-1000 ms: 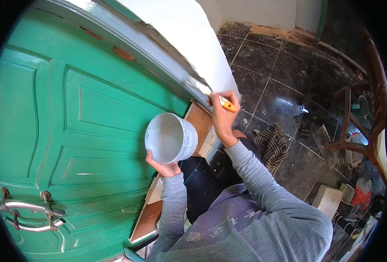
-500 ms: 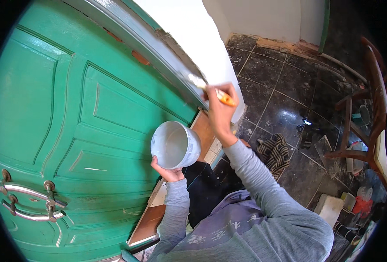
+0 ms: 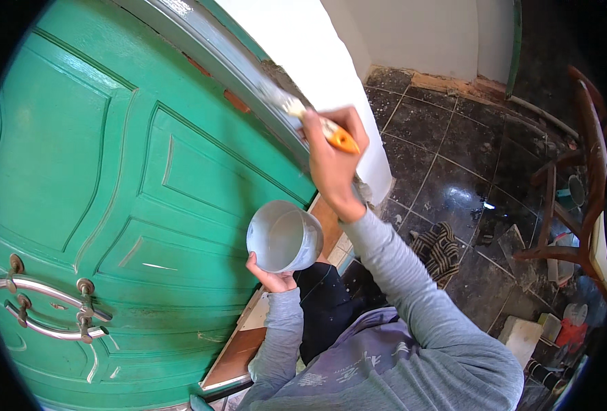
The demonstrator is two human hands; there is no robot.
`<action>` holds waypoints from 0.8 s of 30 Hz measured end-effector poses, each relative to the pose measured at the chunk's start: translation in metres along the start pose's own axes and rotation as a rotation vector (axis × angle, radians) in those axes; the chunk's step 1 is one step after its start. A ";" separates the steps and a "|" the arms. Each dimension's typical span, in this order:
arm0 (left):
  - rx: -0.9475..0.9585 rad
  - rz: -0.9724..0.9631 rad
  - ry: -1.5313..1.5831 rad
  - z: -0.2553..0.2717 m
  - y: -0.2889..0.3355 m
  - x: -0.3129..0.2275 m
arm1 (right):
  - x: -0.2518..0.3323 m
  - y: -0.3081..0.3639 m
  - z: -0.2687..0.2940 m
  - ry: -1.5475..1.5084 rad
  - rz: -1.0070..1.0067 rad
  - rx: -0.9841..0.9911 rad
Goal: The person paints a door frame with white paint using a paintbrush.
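My right hand [image 3: 331, 164] grips a paintbrush [image 3: 303, 116] with an orange handle. Its bristles press against the grey door frame [image 3: 214, 51], which runs between the green panelled door [image 3: 112, 205] and the white wall [image 3: 310, 48]. My left hand [image 3: 270, 277] holds a round grey-white paint tub [image 3: 284, 237] from below, in front of the door's lower right panel. The tub's inside looks pale grey.
A metal door handle [image 3: 50, 308] sits at the door's lower left. Dark glossy floor tiles [image 3: 447, 171] spread to the right, with a striped rag [image 3: 440, 250], a wooden chair [image 3: 577, 198] and several small items near the right edge. A wooden threshold [image 3: 238, 356] lies below the door.
My right hand has moved the brush up along the grey frame. The paint tub in my left hand has shifted lower and closer to my body.
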State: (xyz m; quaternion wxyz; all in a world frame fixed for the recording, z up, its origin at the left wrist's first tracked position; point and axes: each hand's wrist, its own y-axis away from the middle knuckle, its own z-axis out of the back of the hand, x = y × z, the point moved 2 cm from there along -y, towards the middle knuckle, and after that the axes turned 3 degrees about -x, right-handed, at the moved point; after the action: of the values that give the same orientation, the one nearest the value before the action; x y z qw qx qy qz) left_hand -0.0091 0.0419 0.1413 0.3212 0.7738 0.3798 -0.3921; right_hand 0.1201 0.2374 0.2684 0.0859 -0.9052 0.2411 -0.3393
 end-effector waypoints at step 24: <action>0.036 0.029 -0.077 0.009 -0.006 0.004 | -0.006 -0.018 -0.020 0.075 0.129 0.020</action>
State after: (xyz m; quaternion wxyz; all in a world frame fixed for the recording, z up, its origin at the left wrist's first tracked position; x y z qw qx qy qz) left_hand -0.0156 0.0394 0.1319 0.3271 0.7695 0.3486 -0.4235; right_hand 0.1096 0.2558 0.2860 0.1073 -0.8735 0.2988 -0.3691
